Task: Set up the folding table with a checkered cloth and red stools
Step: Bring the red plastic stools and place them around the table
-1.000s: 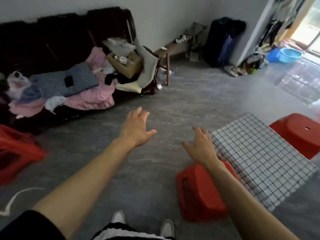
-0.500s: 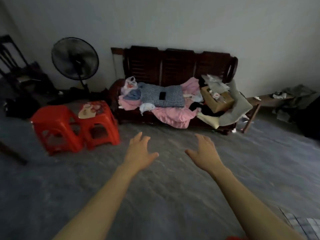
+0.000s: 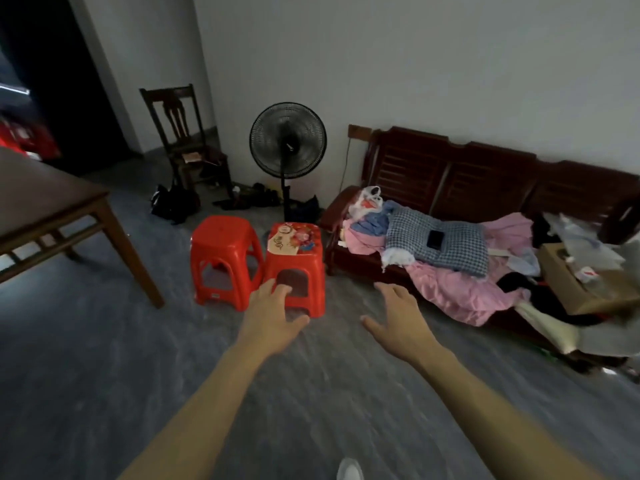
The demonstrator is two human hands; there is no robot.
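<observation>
Two red plastic stools stand side by side on the grey floor ahead of me: a bare left stool (image 3: 223, 251) and a right stool (image 3: 300, 271) with a colourful printed fan-like item (image 3: 294, 238) lying on its seat. My left hand (image 3: 273, 315) is stretched out, fingers spread and empty, in front of the right stool's lower edge. To the right of that stool my right hand (image 3: 398, 322) reaches forward over bare floor, open and holding nothing. The folding table and its checkered cloth are out of view.
A dark wooden table (image 3: 52, 209) fills the left. A standing fan (image 3: 288, 147) and a wooden chair (image 3: 183, 140) stand behind the stools. A wooden bench sofa (image 3: 485, 174) heaped with clothes and a cardboard box (image 3: 585, 282) runs along the right wall.
My view has swung left, away from the checkered table and its stools. The two red stools by the fan are now closer and nearer the centre, and both open hands reach towards them.
</observation>
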